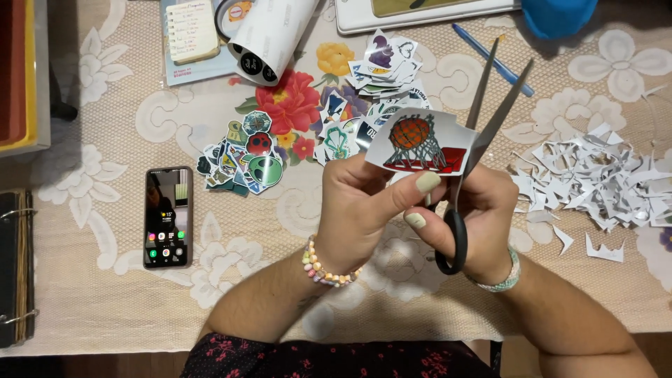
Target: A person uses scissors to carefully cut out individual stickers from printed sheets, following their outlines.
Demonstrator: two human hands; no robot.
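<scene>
- Far left on the tabletop [105, 308] there's a dark ring binder [14, 266] and a smartphone [168, 217] lying flat with its screen lit, well clear of the action.
- Next over, a pile of cut-out stickers [241, 157] sits near the red flower print on the lace cloth, with a rolled sticker sheet [269, 35] above it and a second sticker pile [385, 63] further right.
- Left hand [357, 210], beaded bracelet on the wrist, is closed in a pinch on the sticker piece [420, 143]: thumb on the front, fingers behind, held up off the tabletop just in front of the person.
- Step in hand, as I read it: trimming the white border off that sticker, red ball-and-net design. The blades are spread wide with the right edge of the piece sitting between them.
- Right hand [483, 217] is wrapped around the scissors [476, 140], fingers through the black handles, so gripping firmly with the blades open.
- Next move probably calls for closing the blades close along the printed edge while the left hand turns the piece.
- Far right: a heap of white paper scraps [595, 178], plus a blue pen [490, 59] up top.
</scene>
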